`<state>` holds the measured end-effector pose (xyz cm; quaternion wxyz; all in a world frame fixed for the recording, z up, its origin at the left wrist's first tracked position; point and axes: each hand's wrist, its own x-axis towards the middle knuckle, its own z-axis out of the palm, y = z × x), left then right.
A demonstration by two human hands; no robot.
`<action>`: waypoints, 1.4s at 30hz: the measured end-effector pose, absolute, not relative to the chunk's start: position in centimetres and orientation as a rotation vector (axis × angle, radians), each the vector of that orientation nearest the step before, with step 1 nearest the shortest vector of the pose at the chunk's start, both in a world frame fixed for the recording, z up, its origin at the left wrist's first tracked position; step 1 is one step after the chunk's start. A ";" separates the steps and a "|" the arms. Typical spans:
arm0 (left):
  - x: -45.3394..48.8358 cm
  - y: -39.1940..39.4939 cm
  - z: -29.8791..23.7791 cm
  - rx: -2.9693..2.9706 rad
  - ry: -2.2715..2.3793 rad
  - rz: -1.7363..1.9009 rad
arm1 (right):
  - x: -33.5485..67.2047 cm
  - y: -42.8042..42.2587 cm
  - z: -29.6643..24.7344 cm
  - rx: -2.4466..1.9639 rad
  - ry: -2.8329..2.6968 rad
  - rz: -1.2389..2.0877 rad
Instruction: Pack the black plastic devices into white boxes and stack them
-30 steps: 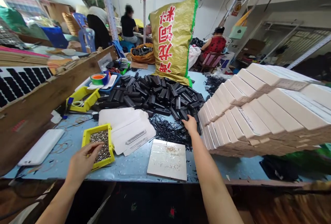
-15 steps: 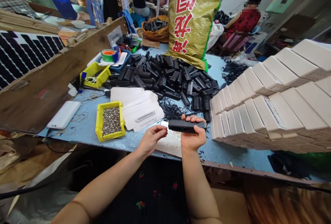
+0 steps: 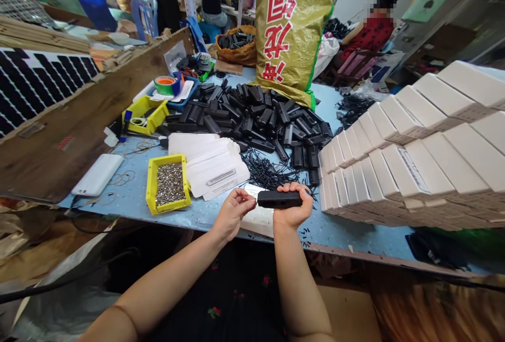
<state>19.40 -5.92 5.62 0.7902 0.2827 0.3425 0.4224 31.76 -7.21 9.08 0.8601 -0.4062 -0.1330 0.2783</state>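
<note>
My right hand (image 3: 294, 215) is wrapped round a black textured plastic case (image 3: 278, 199), held level above the table's front edge. My left hand (image 3: 235, 210) is pinched at the case's left end. Whatever sits between its fingertips is too small to make out. Behind the case lie many thin black sticks (image 3: 268, 171) in a loose heap. A yellow bin (image 3: 149, 187) full of small metal screws (image 3: 169, 183) stands left of my left hand. White flat cartons (image 3: 215, 166), one printed with a drawing of a long device, lie between the bin and the sticks.
A large pile of black cases (image 3: 252, 116) covers the table's middle. Stacked white boxes (image 3: 430, 152) wall off the right side. A gold sack (image 3: 295, 31) stands behind. At left are a white power bank (image 3: 98, 174) and a wooden board (image 3: 71, 137). Two people sit farther back.
The black case has rolled in my right hand and tipped slightly, so a different side faces me. It sits a little lower. My left hand stays pinched at its left end.
</note>
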 end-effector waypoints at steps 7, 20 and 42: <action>19.7 -6.0 5.6 0.600 0.723 0.912 | 31.9 -7.3 8.7 -0.832 -0.201 0.618; 19.5 -7.9 3.2 1.098 0.854 1.101 | 32.5 -7.8 7.1 -0.794 0.027 0.771; -1.2 4.9 6.7 1.839 1.704 0.651 | 34.8 -12.9 1.3 -1.234 0.061 1.290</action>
